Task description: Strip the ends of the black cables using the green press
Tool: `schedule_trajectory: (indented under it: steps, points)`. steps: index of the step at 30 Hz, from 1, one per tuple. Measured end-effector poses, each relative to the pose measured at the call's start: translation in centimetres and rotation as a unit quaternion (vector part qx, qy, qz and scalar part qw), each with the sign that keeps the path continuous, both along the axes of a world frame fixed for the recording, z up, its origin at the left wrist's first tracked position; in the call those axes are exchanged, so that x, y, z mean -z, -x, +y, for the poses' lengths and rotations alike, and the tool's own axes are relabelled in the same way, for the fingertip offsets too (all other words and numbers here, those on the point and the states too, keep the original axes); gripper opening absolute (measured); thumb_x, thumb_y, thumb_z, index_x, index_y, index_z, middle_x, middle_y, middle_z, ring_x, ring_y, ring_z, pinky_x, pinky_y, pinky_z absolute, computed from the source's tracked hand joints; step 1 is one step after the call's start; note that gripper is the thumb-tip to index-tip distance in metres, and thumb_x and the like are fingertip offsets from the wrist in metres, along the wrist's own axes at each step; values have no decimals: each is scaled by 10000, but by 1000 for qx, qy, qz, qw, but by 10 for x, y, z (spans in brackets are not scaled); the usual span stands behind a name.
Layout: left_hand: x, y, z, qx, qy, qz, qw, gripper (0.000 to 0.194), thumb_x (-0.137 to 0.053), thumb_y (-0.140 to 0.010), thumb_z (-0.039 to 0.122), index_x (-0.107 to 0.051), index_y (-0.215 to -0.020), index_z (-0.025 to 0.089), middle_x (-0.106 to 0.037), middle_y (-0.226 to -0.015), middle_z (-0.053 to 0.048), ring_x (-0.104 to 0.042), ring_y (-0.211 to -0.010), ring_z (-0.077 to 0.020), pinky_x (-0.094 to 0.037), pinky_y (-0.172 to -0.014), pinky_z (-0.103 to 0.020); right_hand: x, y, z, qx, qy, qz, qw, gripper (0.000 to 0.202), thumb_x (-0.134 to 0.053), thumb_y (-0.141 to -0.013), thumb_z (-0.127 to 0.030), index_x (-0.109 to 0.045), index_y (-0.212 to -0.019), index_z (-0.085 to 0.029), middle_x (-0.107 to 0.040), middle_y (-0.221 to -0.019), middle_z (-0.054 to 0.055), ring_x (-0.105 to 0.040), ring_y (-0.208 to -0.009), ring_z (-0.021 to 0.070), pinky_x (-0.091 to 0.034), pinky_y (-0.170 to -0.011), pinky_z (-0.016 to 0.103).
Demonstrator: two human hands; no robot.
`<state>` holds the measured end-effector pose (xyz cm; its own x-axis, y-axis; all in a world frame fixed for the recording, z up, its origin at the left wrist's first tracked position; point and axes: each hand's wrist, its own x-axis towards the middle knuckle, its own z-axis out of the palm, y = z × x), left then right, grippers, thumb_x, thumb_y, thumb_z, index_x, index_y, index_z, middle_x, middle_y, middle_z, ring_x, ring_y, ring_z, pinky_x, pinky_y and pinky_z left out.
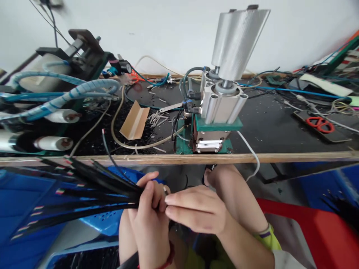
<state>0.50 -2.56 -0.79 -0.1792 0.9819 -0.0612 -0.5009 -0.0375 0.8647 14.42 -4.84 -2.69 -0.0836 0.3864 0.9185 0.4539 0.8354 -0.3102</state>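
Note:
My left hand point(153, 209) is closed around a bundle of black cables point(98, 186) above my lap. The cables fan out to the left, and small coloured wire ends show at their tips. One cable point(110, 155) stands apart from the others and points up towards the bench edge. Against the fingers of my left hand, my right hand point(196, 211) is pinched, thumb and fingers together. A small dark piece with a pale tip shows by the fingertips; whether it is a cable end I cannot tell.
A pneumatic press point(220, 101) with silver cylinders stands at the bench edge point(157, 160). Left of it lie a folded cardboard piece point(135, 121) and white scraps. Machinery with blue hoses point(64, 93) fills the left. Red-handled scissors point(320, 124) rest right. A red stool point(316, 228) stands below.

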Motion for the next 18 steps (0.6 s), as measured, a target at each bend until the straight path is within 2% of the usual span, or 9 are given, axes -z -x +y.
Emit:
schedule_trajectory:
  steps: [2, 4, 6, 11, 15, 18]
  points:
    - [0, 4, 1, 11, -32, -19, 999, 136, -813, -965, 278, -802, -1065, 186, -373, -576, 89, -353, -469, -97, -430, -503, -228, 0, -12, -2, 83, -22, 19, 996, 200, -693, -1086, -91, -830, -1222, -142, -898, -1163, 72, -871, -1078, 154, -748, -962, 233]
    - [1, 7, 1, 19, -58, -29, 998, 145, -772, -1003, 272, -796, -1120, 190, -389, -594, 81, -368, -484, -106, -459, -532, -246, 2, -27, -1, 188, -41, 32, 981, 330, -747, -1013, -16, -830, -1285, -184, -900, -1155, 58, -881, -1000, 169, -771, -894, 262]
    - [1, 9, 0, 17, -68, -34, 997, 148, -748, -1019, 269, -793, -1135, 187, -409, -619, 68, -387, -509, -114, -479, -558, -262, 4, -40, 2, 253, -50, 30, 966, 469, -776, -955, 42, -821, -1340, -221, -895, -1189, 48, -883, -993, 187, -782, -874, 296]
    - [-4, 1, -2, -3, -68, -38, 997, 103, -743, -995, 242, -792, -1066, 186, -381, -617, 58, -357, -517, -121, -431, -540, -267, 12, -58, 9, 290, -54, 1, 955, 576, -832, -905, 61, -804, -1395, -240, -890, -1221, 45, -885, -1018, 218, -782, -891, 341]
    - [-6, -9, -3, -7, -54, -23, 998, 80, -767, -971, 261, -783, -1024, 203, -373, -605, 58, -340, -502, -130, -406, -525, -288, 13, -62, 11, 321, -39, 0, 946, 623, -855, -906, 27, -793, -1413, -330, -891, -1210, -23, -886, -1001, 209, -775, -920, 356]
    - [-7, -13, -1, -14, -47, -17, 999, 75, -787, -957, 272, -772, -995, 209, -369, -598, 60, -334, -500, -132, -395, -525, -297, 16, -67, 16, 325, -41, -8, 945, 558, -837, -945, -6, -795, -1380, -353, -893, -1178, -32, -887, -966, 214, -782, -868, 371]
